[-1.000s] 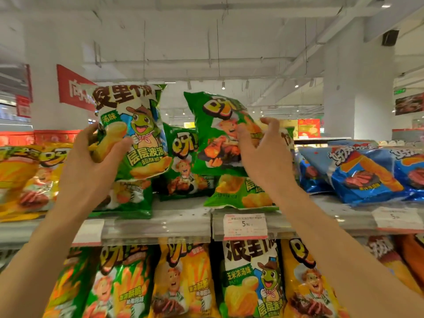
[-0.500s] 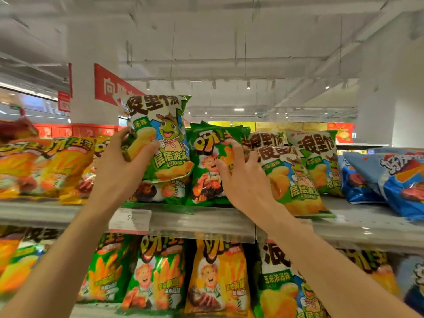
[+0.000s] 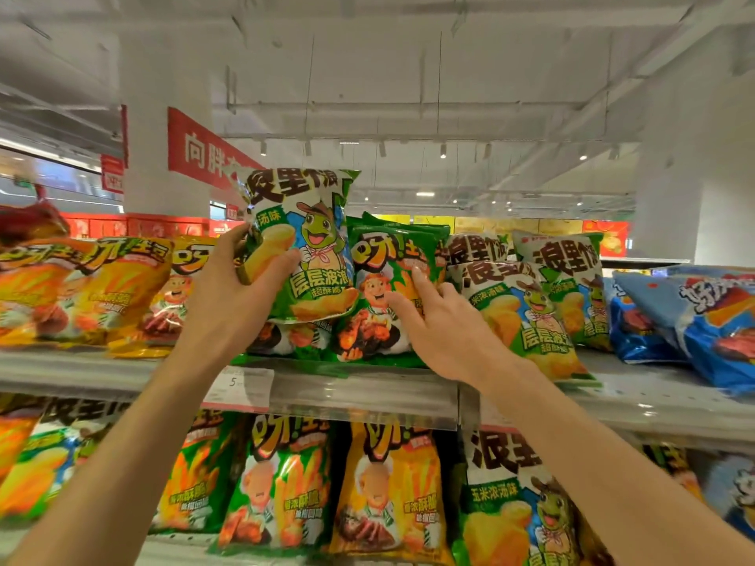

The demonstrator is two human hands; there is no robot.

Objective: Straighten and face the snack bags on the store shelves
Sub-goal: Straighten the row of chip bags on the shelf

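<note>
Held up off the top shelf [image 3: 327, 396] in the left hand [image 3: 241, 292]: a frog bag [image 3: 310, 247], upright, print to the front, probably lifted out because it does not belong in the row of chef bags below it and must go to its own kind on the right. Gripped at its left edge, thumb across the front near the picture of the chips, the other fingers [image 3: 235, 239] curled round behind (their tips hidden by the foil). Lower edge of the bag just over a lying chef bag [image 3: 294, 337], whether touching or only above cannot be told. Right hand [image 3: 445, 320] laid on the front of a standing green chef bag [image 3: 388, 288], fingers [image 3: 421, 279] nearly straight and a little spread, pressing or steadying, not closed round anything; likely done to keep this bag upright and square to the aisle. Just to the right, more frog bags [image 3: 527, 308], leaning and overlapping, the front one sliding over the shelf edge, so not yet faced. Further right, blue bags [image 3: 702, 320] lying flat; to the left, orange bags [image 3: 81, 288] slumped forward. On the shelf below, a row of yellow and green bags [image 3: 388, 484] standing fairly straight. By this look, task only partly done: top shelf untidy on both sides, with one bag in the air and no obvious gap for it yet among its own kind.
</note>
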